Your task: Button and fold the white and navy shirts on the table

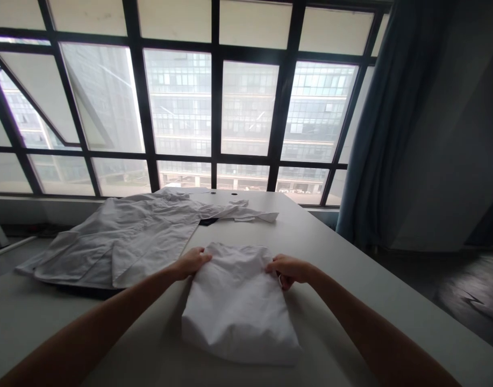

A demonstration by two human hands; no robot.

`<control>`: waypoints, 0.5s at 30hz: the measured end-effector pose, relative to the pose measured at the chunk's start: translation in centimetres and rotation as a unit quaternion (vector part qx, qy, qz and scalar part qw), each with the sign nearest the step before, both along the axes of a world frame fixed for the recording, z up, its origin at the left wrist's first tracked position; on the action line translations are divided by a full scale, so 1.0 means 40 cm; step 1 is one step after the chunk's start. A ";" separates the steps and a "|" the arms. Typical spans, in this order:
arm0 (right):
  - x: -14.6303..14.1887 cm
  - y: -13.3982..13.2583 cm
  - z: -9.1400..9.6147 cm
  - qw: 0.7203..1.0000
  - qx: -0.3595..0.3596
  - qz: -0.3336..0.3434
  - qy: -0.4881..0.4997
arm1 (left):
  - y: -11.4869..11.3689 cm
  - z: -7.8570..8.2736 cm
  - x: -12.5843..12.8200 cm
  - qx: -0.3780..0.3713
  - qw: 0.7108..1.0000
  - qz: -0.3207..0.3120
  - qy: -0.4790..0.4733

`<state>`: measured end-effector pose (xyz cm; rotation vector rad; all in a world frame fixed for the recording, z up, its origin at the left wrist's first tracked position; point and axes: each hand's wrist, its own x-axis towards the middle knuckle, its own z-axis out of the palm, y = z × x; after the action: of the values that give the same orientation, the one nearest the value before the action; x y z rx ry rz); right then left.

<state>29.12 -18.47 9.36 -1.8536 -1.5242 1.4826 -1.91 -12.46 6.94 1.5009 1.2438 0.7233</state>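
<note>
A folded white shirt (238, 306) lies on the white table (330, 252) right in front of me. My left hand (192, 262) rests on its far left corner, fingers curled over the cloth edge. At the far right corner my right hand (288, 270) pinches the fabric with bent fingers. Both forearms reach in from the lower edge of the picture.
A second white shirt (121, 236) lies spread out flat on the left half of the table, one sleeve stretching toward the middle, over something dark. Big windows stand behind the table, a blue curtain (375, 134) hangs at the right, and dark floor lies beyond the right edge.
</note>
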 end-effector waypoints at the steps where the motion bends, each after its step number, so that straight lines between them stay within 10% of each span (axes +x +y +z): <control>1: 0.000 0.000 -0.003 1.000 -0.006 0.009 -0.019 | 0.002 -0.010 -0.003 0.021 1.000 0.002 0.021; 8: -0.004 0.032 -0.042 0.996 0.061 -0.037 -0.051 | 0.064 -0.032 0.008 0.064 0.995 0.041 0.066; 15: 0.015 0.063 -0.054 0.984 0.152 -0.063 0.069 | 0.122 -0.032 0.029 0.030 0.989 0.009 -0.145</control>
<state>29.70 -15.95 7.19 -1.6034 -1.4456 1.2163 -0.73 -7.57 5.65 1.3767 1.0236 0.9603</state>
